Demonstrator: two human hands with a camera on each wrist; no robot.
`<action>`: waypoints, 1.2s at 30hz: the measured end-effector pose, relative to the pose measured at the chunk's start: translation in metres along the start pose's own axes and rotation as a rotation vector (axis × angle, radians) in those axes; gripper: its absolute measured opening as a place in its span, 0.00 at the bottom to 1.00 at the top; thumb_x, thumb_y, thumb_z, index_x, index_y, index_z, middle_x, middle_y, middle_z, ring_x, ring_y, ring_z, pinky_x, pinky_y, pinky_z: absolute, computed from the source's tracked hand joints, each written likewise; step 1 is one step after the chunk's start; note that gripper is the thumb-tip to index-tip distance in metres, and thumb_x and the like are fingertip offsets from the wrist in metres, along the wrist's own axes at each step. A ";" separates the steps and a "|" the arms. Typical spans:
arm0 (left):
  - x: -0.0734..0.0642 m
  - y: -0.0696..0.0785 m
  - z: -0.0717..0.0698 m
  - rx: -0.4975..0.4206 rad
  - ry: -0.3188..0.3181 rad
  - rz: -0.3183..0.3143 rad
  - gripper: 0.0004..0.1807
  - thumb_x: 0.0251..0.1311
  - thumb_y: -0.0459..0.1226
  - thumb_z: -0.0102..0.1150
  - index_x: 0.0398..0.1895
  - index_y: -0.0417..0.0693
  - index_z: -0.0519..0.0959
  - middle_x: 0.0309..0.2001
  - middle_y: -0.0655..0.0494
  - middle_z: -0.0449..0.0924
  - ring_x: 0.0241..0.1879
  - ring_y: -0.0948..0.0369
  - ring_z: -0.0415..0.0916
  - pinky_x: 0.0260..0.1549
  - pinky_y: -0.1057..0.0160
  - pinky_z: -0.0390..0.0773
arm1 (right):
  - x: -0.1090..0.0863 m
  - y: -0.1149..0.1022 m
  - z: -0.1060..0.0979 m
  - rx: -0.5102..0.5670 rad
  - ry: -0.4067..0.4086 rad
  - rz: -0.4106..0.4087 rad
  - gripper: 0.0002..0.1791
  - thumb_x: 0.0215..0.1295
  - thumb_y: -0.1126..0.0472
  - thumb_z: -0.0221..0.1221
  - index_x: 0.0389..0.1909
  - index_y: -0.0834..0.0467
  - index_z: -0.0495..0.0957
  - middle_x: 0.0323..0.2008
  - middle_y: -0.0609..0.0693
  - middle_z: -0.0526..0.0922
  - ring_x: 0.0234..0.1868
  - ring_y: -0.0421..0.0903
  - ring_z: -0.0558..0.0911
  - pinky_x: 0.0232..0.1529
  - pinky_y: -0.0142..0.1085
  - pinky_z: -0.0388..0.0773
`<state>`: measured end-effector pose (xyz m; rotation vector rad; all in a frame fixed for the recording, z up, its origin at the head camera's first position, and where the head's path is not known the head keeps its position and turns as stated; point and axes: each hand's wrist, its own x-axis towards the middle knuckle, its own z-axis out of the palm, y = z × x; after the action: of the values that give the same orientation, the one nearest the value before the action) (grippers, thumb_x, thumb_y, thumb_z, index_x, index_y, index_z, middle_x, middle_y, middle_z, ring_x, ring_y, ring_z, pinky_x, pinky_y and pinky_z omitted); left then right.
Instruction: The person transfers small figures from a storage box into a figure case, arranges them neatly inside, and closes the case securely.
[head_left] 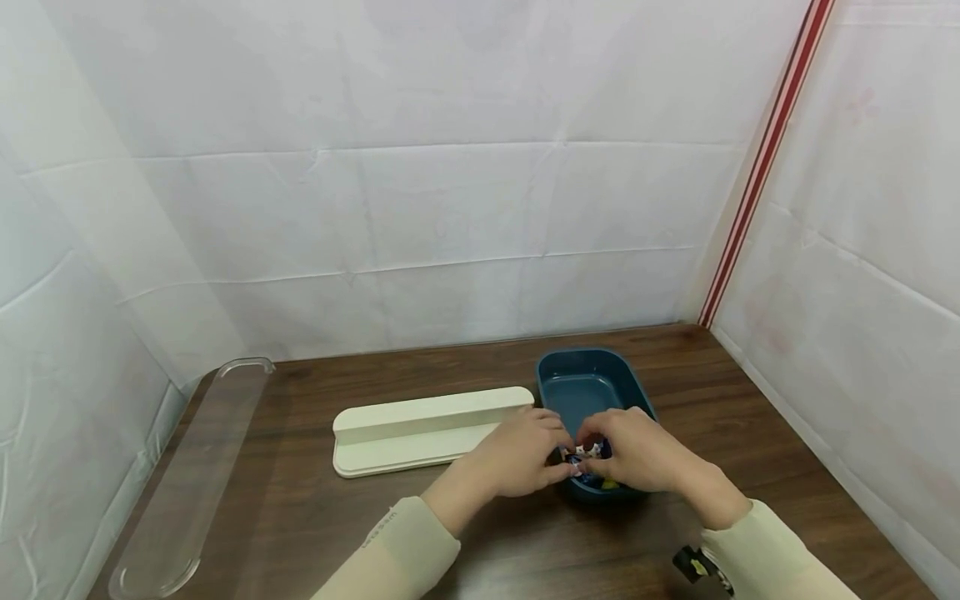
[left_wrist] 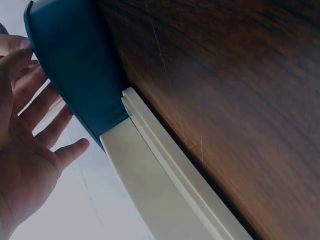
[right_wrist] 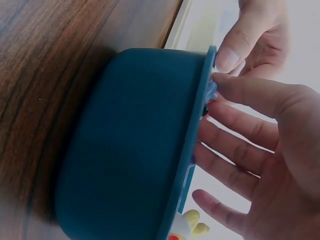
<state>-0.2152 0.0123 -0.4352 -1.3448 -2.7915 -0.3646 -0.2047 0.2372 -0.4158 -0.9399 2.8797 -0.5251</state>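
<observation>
A deep blue plastic bin (head_left: pixel 592 392) stands on the wooden table, with small colourful figures (head_left: pixel 610 483) in its near end. My left hand (head_left: pixel 521 454) reaches over its near left side, thumb and forefinger close together by the figures; whether they pinch one is hidden. From the right, my right hand (head_left: pixel 641 450) reaches in with bent fingers. In the right wrist view, its thumb and fingers pinch a small blue figure (right_wrist: pixel 211 91) at the bin's rim, beside the left thumb. A white figure with yellow parts (right_wrist: pixel 182 226) shows above the rim there.
Left of the bin, almost touching it, lies a long cream stepped stand (head_left: pixel 427 425). A long transparent cover (head_left: pixel 198 475) lies along the table's left side. A small black and yellow thing (head_left: pixel 693 564) shows at the right sleeve. White sheeting (head_left: pixel 450 208) surrounds the table's back and sides.
</observation>
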 end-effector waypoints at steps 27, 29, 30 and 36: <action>0.002 0.000 0.007 -0.088 0.010 -0.033 0.13 0.75 0.49 0.56 0.52 0.58 0.86 0.53 0.67 0.87 0.72 0.59 0.70 0.76 0.40 0.63 | -0.003 0.006 0.007 0.142 -0.046 -0.014 0.14 0.64 0.56 0.71 0.49 0.47 0.84 0.41 0.37 0.85 0.41 0.36 0.82 0.41 0.34 0.82; 0.002 0.000 0.008 -0.095 0.016 -0.031 0.13 0.75 0.49 0.57 0.52 0.58 0.86 0.53 0.67 0.87 0.71 0.59 0.71 0.76 0.41 0.63 | -0.003 0.006 0.007 0.163 -0.048 -0.001 0.15 0.63 0.56 0.71 0.50 0.47 0.84 0.41 0.37 0.85 0.41 0.35 0.82 0.42 0.36 0.83; 0.002 0.000 0.008 -0.099 0.020 -0.030 0.13 0.75 0.49 0.57 0.52 0.58 0.86 0.53 0.66 0.87 0.71 0.59 0.71 0.75 0.41 0.63 | -0.003 0.007 0.007 0.173 -0.049 0.001 0.15 0.63 0.57 0.71 0.50 0.47 0.83 0.41 0.37 0.85 0.41 0.35 0.82 0.42 0.37 0.84; 0.001 -0.001 0.011 -0.135 0.037 -0.031 0.15 0.75 0.50 0.57 0.54 0.56 0.85 0.54 0.66 0.87 0.70 0.59 0.72 0.76 0.45 0.64 | -0.004 0.012 0.009 0.218 -0.039 0.010 0.14 0.64 0.57 0.71 0.50 0.47 0.84 0.41 0.36 0.85 0.41 0.33 0.82 0.42 0.36 0.85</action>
<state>-0.2157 0.0152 -0.4461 -1.3055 -2.8056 -0.5828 -0.2070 0.2454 -0.4280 -0.8905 2.7208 -0.7910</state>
